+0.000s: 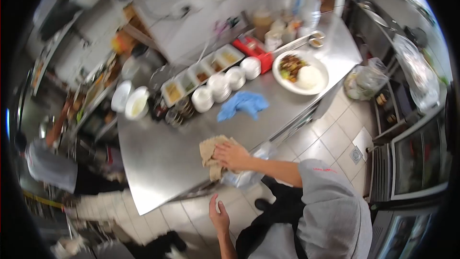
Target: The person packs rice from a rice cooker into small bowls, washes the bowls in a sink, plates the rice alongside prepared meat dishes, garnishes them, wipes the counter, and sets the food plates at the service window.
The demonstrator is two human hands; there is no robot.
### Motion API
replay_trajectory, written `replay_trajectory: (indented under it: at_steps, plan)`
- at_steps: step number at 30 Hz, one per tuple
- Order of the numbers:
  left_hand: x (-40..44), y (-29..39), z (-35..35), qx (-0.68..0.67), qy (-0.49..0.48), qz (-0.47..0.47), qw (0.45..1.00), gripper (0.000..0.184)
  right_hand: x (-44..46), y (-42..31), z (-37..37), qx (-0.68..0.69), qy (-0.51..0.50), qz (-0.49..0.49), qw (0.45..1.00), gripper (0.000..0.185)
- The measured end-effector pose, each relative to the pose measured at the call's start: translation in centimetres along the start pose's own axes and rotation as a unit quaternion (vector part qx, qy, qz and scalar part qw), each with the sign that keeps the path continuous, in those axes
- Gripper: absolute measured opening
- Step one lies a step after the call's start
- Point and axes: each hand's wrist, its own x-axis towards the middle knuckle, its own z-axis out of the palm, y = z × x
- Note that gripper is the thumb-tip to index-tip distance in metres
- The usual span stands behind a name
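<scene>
My right hand point(232, 157) presses on a tan cleaning cloth point(209, 149) at the front edge of the steel counter point(153, 163), fingers bent over the bunched fabric. A clear plastic bag point(263, 151) hangs by that edge, just under my right forearm. My left hand point(219, 217) is held low in front of the counter, above the tiled floor. Its fingers are apart and nothing is in it. Beyond the cloth lies a crumpled blue glove or cloth point(243, 105); blur hides which.
Along the back stand a tray of toppings point(201, 74), stacked white cups point(219, 88), white bowls point(137, 103) and a red holder point(255, 53). A plate with rice and dark food point(312, 77) sits at right. A co-worker point(50, 165) stands left; a fridge point(419, 156) is at right.
</scene>
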Motion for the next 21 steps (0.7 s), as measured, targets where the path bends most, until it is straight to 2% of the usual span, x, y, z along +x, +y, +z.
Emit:
replay_trajectory:
  at_steps: [1, 3, 4, 7, 9, 10, 12, 13, 14, 15, 17, 19, 21]
  plan:
    - [1.7, 0.5, 1.9, -0.003, 0.013, 0.074, 0.997, 0.029, -0.7, 1.2, -0.6, 0.023, -0.009, 0.017, 1.0, 0.041]
    - [5.1, 4.2, 5.2, 0.012, -0.014, 0.139, 0.99, 0.035, -0.7, 2.5, -0.7, 0.123, 0.002, 0.027, 0.992, 0.044]
    - [6.5, 5.8, 7.0, 0.019, -0.027, 0.155, 0.987, 0.037, -0.6, 3.7, -1.1, 0.197, 0.018, 0.015, 0.98, 0.045]
    - [10.1, 6.4, 12.6, 0.165, -0.085, 0.158, 0.97, 0.044, -1.4, 5.0, -7.5, 0.374, 0.022, 0.21, 0.903, 0.039]
    - [12.1, 4.7, 15.5, 0.263, -0.085, 0.158, 0.948, 0.049, -5.4, 7.3, -9.3, 0.412, 0.124, 0.199, 0.88, 0.036]
    - [12.2, 4.6, 16.3, 0.31, -0.065, 0.131, 0.939, 0.05, -8.3, 8.9, -10.3, 0.427, 0.17, 0.191, 0.867, 0.034]
    - [12.5, 5.5, 18.6, 0.397, -0.023, 0.073, 0.914, 0.052, -15.7, 11.5, -14.5, 0.467, 0.074, 0.293, 0.831, 0.025]
    - [12.8, 5.7, 19.8, 0.415, -0.006, 0.035, 0.909, 0.053, -20.1, 13.5, -14.1, 0.447, 0.1, 0.309, 0.834, 0.022]
    - [13.1, 5.7, 20.8, 0.433, 0.01, -0.005, 0.901, 0.053, -23.9, 15.4, -15.4, 0.476, 0.086, 0.377, 0.79, 0.021]
    - [13.4, 5.9, 22.0, 0.452, 0.025, -0.045, 0.89, 0.053, -27.8, 17.7, -14.7, 0.485, 0.135, 0.45, 0.738, 0.024]
    - [14.1, 7.3, 24.4, 0.473, 0.051, -0.103, 0.873, 0.054, -35.1, 23.0, -13.5, 0.36, 0.16, 0.532, 0.749, 0.029]
    - [14.8, 7.9, 26.6, 0.491, 0.073, -0.135, 0.858, 0.055, -39.8, 27.2, -11.9, 0.326, 0.209, 0.587, 0.711, 0.033]
    - [15.2, 8.9, 28.5, 0.499, 0.073, -0.156, 0.849, 0.056, -41.9, 30.5, -11.6, 0.294, 0.22, 0.616, 0.696, 0.038]
